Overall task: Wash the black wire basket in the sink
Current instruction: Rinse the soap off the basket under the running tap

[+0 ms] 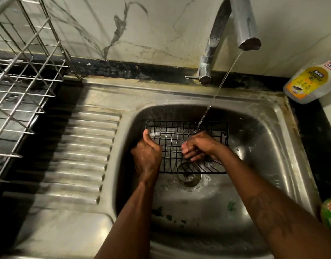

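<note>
Left hand (146,154) fingers clamp the black wire basket (172,134) by its left edge. Right hand (196,146) fingers curl on its middle wires, under the tap (241,25) stream. The basket lies inside the steel sink (263,146), over the drain (189,177). Outward are the ribbed drainboard (82,146), a dish rack (20,81), a dishwash gel bottle (306,83) on the black bench (314,131), and a marbled wall (151,25).

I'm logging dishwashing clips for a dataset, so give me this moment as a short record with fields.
basket: black wire basket in the steel sink, over the drain
left hand: grips the basket's left edge, thumb up
right hand: fingers curled on the wires, under the water stream
faucet: chrome, running
nearby: dishwash gel bottle right of sink; steel wire dish rack at left
</note>
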A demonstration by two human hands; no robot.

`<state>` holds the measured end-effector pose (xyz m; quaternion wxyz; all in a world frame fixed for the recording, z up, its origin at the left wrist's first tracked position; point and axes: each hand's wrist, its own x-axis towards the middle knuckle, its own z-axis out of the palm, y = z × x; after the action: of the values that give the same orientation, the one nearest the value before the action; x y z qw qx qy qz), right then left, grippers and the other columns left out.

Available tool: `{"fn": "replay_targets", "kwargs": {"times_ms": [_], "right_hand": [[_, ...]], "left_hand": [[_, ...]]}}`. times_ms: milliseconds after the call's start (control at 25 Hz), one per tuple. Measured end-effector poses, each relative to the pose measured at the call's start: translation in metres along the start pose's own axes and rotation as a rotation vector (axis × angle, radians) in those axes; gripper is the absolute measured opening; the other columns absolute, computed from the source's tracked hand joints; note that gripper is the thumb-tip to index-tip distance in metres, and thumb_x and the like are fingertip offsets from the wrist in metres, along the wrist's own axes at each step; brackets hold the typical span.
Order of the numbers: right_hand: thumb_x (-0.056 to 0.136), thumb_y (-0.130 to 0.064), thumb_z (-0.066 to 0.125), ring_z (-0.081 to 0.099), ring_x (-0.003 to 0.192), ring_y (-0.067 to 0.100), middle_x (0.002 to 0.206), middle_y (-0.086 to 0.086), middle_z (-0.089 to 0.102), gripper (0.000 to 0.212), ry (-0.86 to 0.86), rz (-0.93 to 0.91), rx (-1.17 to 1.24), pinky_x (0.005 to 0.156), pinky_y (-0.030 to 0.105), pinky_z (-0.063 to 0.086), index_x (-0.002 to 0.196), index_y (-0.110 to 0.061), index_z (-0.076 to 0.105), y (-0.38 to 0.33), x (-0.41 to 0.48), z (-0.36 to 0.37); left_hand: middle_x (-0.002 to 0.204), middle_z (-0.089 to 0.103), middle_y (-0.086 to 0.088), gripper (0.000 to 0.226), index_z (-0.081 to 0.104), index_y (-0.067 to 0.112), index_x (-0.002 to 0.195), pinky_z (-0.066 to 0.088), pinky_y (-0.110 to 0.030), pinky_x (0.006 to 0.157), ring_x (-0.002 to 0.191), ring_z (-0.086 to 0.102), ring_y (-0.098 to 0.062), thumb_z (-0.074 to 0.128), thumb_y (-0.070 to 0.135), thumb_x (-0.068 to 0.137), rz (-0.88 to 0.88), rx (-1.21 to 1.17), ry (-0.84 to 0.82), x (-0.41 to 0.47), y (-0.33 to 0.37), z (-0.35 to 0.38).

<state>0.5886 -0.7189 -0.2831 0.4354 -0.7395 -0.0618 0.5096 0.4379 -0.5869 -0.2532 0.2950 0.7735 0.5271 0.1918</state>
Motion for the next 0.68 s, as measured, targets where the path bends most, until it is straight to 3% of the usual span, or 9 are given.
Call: {"fn": "replay_targets", "kwargs": {"times_ms": [120, 240, 320, 400, 480, 600, 680], "right_hand": [[0.098, -0.017, 0.058, 0.074, 0.1, 0.029, 0.112, 0.02, 0.073, 0.02, 0.151, -0.179, 0.372, 0.088, 0.041, 0.059, 0.106, -0.006, 0.072, -0.006, 0.012, 0.001], [0.1, -0.018, 0.056, 0.072, 0.104, 0.023, 0.118, 0.016, 0.072, 0.021, 0.141, -0.164, 0.606, 0.093, 0.038, 0.057, 0.113, -0.009, 0.069, 0.003, 0.014, 0.01], [0.099, -0.016, 0.056, 0.071, 0.107, 0.024, 0.116, 0.012, 0.073, 0.023, 0.035, -0.087, 0.515, 0.093, 0.039, 0.057, 0.118, -0.009, 0.068, 0.014, 0.006, 0.015], [0.095, -0.015, 0.064, 0.073, 0.102, 0.022, 0.109, 0.011, 0.076, 0.023, -0.067, 0.009, 0.225, 0.087, 0.035, 0.059, 0.117, -0.008, 0.07, 0.024, -0.006, 0.016], [0.09, -0.01, 0.071, 0.075, 0.093, 0.02, 0.1, 0.01, 0.077, 0.019, -0.054, 0.075, -0.035, 0.076, 0.029, 0.06, 0.108, -0.006, 0.074, 0.025, -0.012, 0.013], [0.089, -0.006, 0.07, 0.074, 0.066, 0.021, 0.082, 0.012, 0.076, 0.004, 0.23, 0.013, -0.285, 0.051, 0.027, 0.055, 0.091, -0.007, 0.074, 0.008, -0.003, 0.009], [0.092, -0.002, 0.062, 0.068, 0.055, 0.022, 0.071, 0.012, 0.07, 0.01, 0.495, -0.114, -0.04, 0.044, 0.025, 0.051, 0.085, -0.006, 0.068, -0.006, 0.007, 0.009]], "left_hand": [[0.08, 0.07, -0.028, 0.061, 0.073, -0.004, 0.08, 0.053, -0.044, 0.065, 0.076, 0.068, -0.045, 0.035, 0.034, 0.109, 0.0, -0.018, 0.021, -0.001, -0.002, 0.001], [0.083, 0.071, -0.028, 0.063, 0.073, -0.004, 0.082, 0.052, -0.044, 0.068, 0.079, 0.068, -0.045, 0.032, 0.035, 0.109, -0.011, -0.005, 0.001, 0.001, -0.003, 0.003], [0.087, 0.071, -0.029, 0.063, 0.074, -0.004, 0.086, 0.052, -0.046, 0.072, 0.082, 0.068, -0.046, 0.03, 0.036, 0.11, -0.019, 0.005, -0.007, 0.001, -0.003, 0.003], [0.089, 0.071, -0.029, 0.064, 0.074, -0.003, 0.088, 0.052, -0.046, 0.073, 0.084, 0.068, -0.046, 0.029, 0.037, 0.11, -0.025, 0.0, -0.008, 0.0, -0.002, 0.003], [0.087, 0.071, -0.029, 0.065, 0.074, -0.003, 0.087, 0.053, -0.045, 0.072, 0.083, 0.068, -0.045, 0.028, 0.037, 0.11, -0.023, 0.006, -0.014, 0.001, -0.003, 0.003], [0.084, 0.071, -0.029, 0.067, 0.072, -0.004, 0.082, 0.054, -0.044, 0.069, 0.079, 0.069, -0.045, 0.027, 0.038, 0.109, -0.033, 0.018, -0.009, 0.001, -0.004, 0.004], [0.081, 0.071, -0.028, 0.067, 0.072, -0.004, 0.079, 0.053, -0.044, 0.066, 0.076, 0.069, -0.045, 0.029, 0.037, 0.109, -0.029, 0.021, 0.0, 0.001, -0.005, 0.006]]}}
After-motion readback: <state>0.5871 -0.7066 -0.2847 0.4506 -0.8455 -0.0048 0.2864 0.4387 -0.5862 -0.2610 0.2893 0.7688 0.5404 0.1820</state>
